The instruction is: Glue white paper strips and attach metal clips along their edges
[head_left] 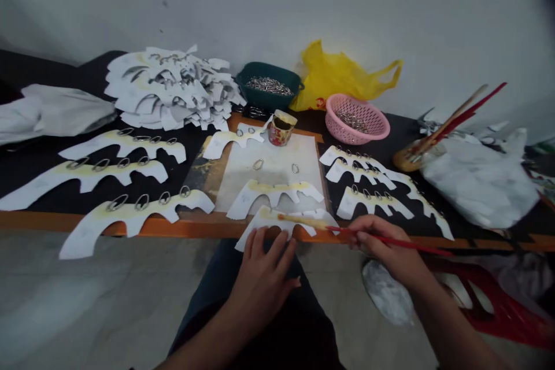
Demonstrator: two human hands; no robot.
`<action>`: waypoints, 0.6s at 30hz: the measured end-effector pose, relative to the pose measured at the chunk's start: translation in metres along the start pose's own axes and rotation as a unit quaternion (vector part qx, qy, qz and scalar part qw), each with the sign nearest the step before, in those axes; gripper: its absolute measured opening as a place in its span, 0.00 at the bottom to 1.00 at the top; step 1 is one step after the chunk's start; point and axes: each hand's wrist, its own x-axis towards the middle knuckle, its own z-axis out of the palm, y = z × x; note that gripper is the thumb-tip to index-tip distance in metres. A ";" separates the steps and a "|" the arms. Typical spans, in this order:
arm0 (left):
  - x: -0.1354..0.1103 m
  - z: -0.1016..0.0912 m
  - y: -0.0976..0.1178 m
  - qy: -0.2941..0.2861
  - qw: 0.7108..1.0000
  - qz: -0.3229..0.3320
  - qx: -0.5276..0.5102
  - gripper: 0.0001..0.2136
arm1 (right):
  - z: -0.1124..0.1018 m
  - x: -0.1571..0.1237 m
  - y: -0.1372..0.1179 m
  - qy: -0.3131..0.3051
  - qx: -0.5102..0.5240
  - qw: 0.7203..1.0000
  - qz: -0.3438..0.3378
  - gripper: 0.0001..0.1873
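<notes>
My right hand (388, 248) grips a paintbrush (306, 221) by its red handle. The bristle end lies over a white curved cut-out piece (251, 231) at the table's front edge. My left hand (262, 277) rests its outstretched fingertips on the lower edge of that piece. Just behind it lies a second cut-out (243, 199) with a yellowish band along its top. Two metal loops (258, 165) lie on the pale sheet (234, 167) farther back. A patterned cup (280, 134) of yellowish stuff stands at the sheet's rear edge.
Cut-outs with metal loops (139, 219) lie left, and more (375, 202) lie right. A tall pile of cut-outs (151, 87) stands at the back left. Behind are a green basket (247, 72), a pink basket (375, 130) and a yellow bag (338, 72). A jar of brushes (410, 159) stands right.
</notes>
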 end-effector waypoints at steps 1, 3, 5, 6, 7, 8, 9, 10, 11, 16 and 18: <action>0.000 0.000 0.001 -0.001 1.000 0.002 0.000 0.29 | -0.004 -0.001 0.001 -0.001 -0.012 1.000 0.006 0.09; -0.001 0.001 0.001 0.000 1.000 0.006 -0.001 0.30 | -0.014 -0.004 0.005 0.014 -0.027 0.999 0.013 0.08; -0.001 0.002 0.001 0.004 1.000 0.008 0.000 0.31 | -0.023 -0.006 0.008 0.036 -0.023 0.999 0.001 0.06; -0.001 0.003 0.001 0.005 1.000 0.008 0.002 0.31 | -0.025 -0.007 0.008 0.041 -0.013 0.999 -0.010 0.05; -0.001 0.003 0.001 0.005 1.000 0.008 0.004 0.32 | -0.026 -0.008 0.009 0.039 0.001 0.999 -0.023 0.04; 0.000 0.004 0.001 0.006 1.000 0.008 0.007 0.32 | -0.026 -0.007 0.009 0.027 0.014 0.999 -0.034 0.04; 0.000 0.004 0.001 0.006 1.000 0.007 0.009 0.32 | -0.025 -0.007 0.008 0.008 0.025 0.999 -0.044 0.04; 0.001 0.005 0.001 0.006 1.000 0.007 0.011 0.32 | -0.024 -0.006 0.009 -0.009 0.032 0.998 -0.049 0.04; 0.002 0.005 0.001 0.006 1.000 0.007 0.012 0.32 | -0.024 -0.005 0.009 -0.018 0.033 0.998 -0.049 0.04; 0.004 0.006 0.001 0.014 1.000 0.014 0.024 0.31 | -0.047 -0.009 0.018 0.036 -0.006 0.999 -0.041 0.03; 0.004 0.006 0.001 0.019 0.999 0.014 0.025 0.30 | -0.056 -0.014 0.023 0.047 -0.015 0.998 -0.045 0.03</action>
